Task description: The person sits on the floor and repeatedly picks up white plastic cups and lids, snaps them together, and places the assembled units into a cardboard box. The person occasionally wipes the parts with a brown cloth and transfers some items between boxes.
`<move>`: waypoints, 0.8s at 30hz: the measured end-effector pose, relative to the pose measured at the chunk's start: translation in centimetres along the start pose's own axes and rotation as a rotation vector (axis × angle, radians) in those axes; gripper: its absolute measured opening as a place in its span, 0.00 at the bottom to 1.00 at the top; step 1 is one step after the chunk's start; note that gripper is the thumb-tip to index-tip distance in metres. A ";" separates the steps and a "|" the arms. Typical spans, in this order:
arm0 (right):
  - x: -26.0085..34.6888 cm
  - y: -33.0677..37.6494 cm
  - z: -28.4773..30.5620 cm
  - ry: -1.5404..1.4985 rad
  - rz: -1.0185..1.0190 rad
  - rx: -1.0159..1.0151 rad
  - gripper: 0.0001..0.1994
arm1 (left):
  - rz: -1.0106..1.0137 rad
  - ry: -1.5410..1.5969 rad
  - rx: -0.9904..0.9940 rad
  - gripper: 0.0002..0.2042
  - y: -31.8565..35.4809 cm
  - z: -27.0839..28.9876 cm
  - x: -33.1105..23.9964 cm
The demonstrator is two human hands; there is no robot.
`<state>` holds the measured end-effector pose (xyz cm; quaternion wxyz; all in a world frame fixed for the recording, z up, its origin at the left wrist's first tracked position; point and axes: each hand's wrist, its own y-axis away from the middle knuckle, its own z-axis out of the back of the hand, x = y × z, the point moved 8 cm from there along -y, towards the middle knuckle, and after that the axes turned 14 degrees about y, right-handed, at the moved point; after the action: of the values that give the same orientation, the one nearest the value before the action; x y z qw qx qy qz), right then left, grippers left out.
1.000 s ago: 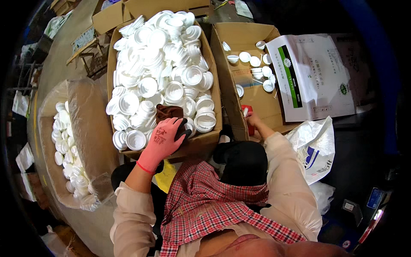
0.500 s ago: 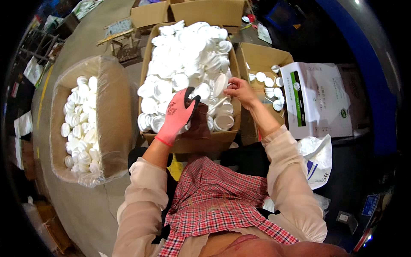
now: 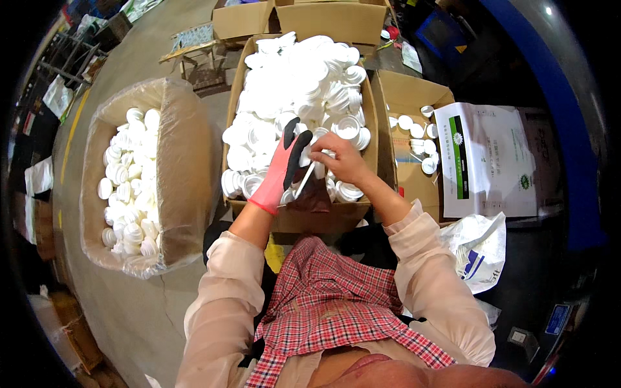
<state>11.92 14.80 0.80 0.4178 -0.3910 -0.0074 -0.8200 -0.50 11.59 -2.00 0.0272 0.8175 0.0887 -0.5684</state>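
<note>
A cardboard box (image 3: 374, 184) in front of me is heaped with round white plastic lids (image 3: 304, 74). My left hand (image 3: 282, 165), in a pink glove with black fingertips, is over the near part of the heap. Its thumb and fingers are apart, and no lid shows clearly between them. Right beside it, my bare right hand (image 3: 341, 159) has its fingers pinched together. From them a thin white piece (image 3: 305, 180), perhaps a lid seen edge-on, slants down toward me. A dark brown piece of material (image 3: 315, 197) hangs at the box's near edge, below the hands.
At left stands a plastic-lined box (image 3: 184, 187) with more lids in it. A shallower cardboard box (image 3: 404, 174) with several white pieces is at right, beside a white printed carton (image 3: 495, 165). A white bag (image 3: 482, 249) lies nearer me. Behind are a small stool (image 3: 197, 55) and open boxes.
My right hand has moved left and slightly down, close to my gloved left hand. The lid it held upright over the heap now shows as a thin slanting piece. My left hand's fingers have spread upward.
</note>
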 end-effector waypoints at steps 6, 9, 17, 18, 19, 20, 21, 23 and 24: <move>2.6 2.2 2.6 -0.003 0.212 0.235 0.05 | -0.331 -0.557 0.314 0.30 1.8 -0.6 0.1; -1.3 9.2 12.4 0.125 -0.235 -0.038 0.07 | -0.613 -0.829 0.101 0.34 1.9 1.6 -3.4; -2.7 32.0 28.6 0.917 -0.761 0.028 0.10 | -0.519 -0.679 0.129 0.31 1.8 -1.3 -5.7; -2.5 30.1 27.2 0.708 -0.796 -0.044 0.10 | -0.357 -0.415 0.199 0.28 1.5 -1.0 -4.9; -1.8 26.7 24.6 0.491 -0.796 -0.072 0.11 | -0.196 -0.159 0.224 0.27 1.4 -0.7 -4.2; -1.3 23.3 21.4 0.454 -0.709 -0.023 0.10 | -0.010 0.194 0.186 0.27 1.1 -0.3 -3.0; -0.9 19.6 17.5 0.549 -0.507 0.086 0.09 | -0.089 0.080 0.207 0.28 1.4 -0.1 -3.6; 0.6 13.4 9.0 0.397 -0.250 0.174 0.10 | -0.156 0.138 0.184 0.28 1.6 0.7 -4.3; -0.2 11.7 5.0 0.411 -0.096 0.163 0.12 | -0.187 0.117 0.159 0.29 1.4 1.0 -4.6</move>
<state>23.28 9.05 0.48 0.4013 -0.1800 -0.0071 -0.8981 -2.73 9.55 1.82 -0.0963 0.8370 0.1207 -0.5250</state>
